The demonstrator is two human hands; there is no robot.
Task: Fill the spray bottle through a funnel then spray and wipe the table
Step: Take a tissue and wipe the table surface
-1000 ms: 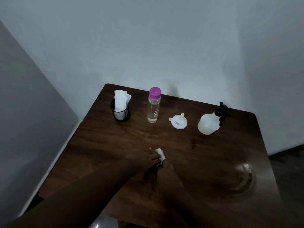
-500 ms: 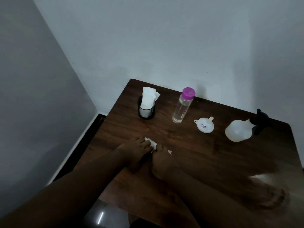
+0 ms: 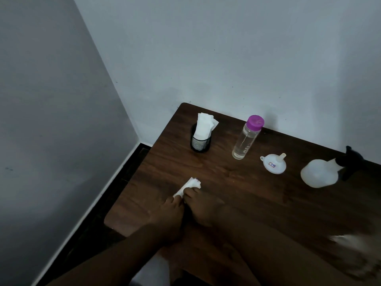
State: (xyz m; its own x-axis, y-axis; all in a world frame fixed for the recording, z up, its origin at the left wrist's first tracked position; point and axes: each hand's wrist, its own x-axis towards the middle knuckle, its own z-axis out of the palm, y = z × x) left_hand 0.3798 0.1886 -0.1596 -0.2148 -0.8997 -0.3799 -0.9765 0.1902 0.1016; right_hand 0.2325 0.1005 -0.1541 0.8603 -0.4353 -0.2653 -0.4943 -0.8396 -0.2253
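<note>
A folded white tissue lies on the dark wooden table near its left edge. My left hand and my right hand sit side by side on it, fingertips pressing its near end. Further back stand a clear water bottle with a purple cap, a white funnel lying mouth down, and a white spray bottle with a black trigger head at the right.
A black mesh cup holding white tissues stands at the back left corner. White walls meet just behind and to the left of the table. A pale glare patch shows on the tabletop at the right.
Both hands and the tissue have slid left across the tabletop towards its left edge. The camera has turned left, so the objects sit further right in view.
</note>
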